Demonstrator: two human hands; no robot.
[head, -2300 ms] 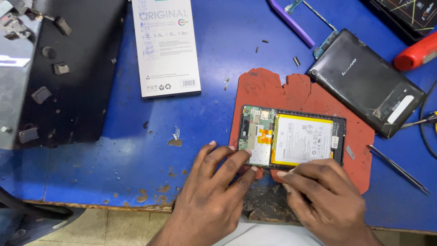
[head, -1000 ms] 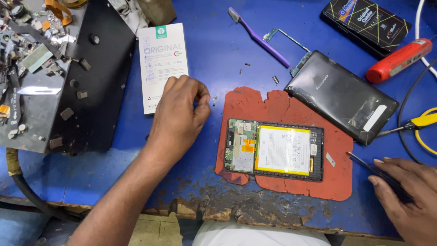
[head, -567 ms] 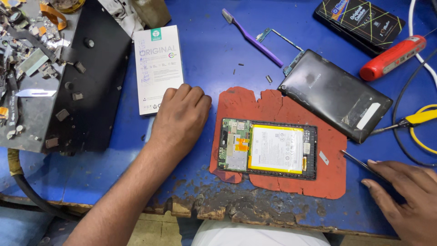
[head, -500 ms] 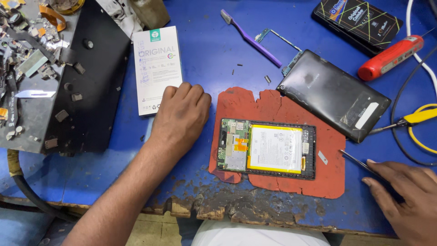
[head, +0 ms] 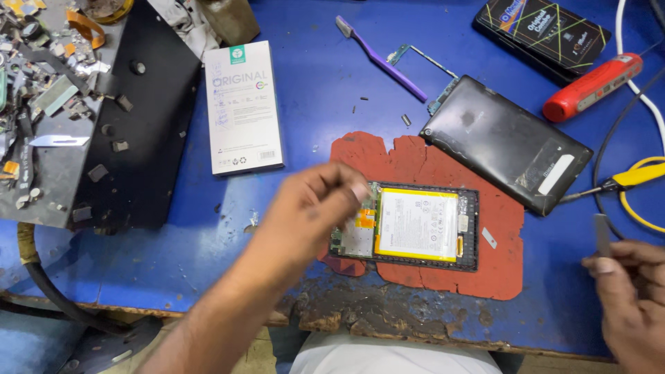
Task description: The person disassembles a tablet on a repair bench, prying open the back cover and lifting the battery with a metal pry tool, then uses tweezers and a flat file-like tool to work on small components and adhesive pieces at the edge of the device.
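Note:
An opened tablet [head: 405, 227] with a yellow-edged white battery [head: 418, 224] lies on a worn red mat [head: 429, 156]. My left hand [head: 312, 208], blurred by motion, hovers at the tablet's left end over the circuit board, fingertips drawn together. Whether anything small sits between them is not visible. At the right edge, my right hand [head: 627, 298] grips a thin grey metal tool [head: 601, 234] that points up, well clear of the tablet. The black back cover [head: 506, 142] rests at the mat's upper right.
A white box [head: 242, 107] lies left of the mat, beside a black tray [head: 142, 138] and scrap parts [head: 48, 83]. A purple toothbrush [head: 381, 59], a red tool [head: 592, 86], a yellow-handled tool [head: 637, 176], cables and a black box [head: 544, 31] lie behind. The table's front edge [head: 388, 322] is chipped.
My left hand has lifted off the table near the white box and swung right to the tablet's left end. My right hand has raised the thin tool upright.

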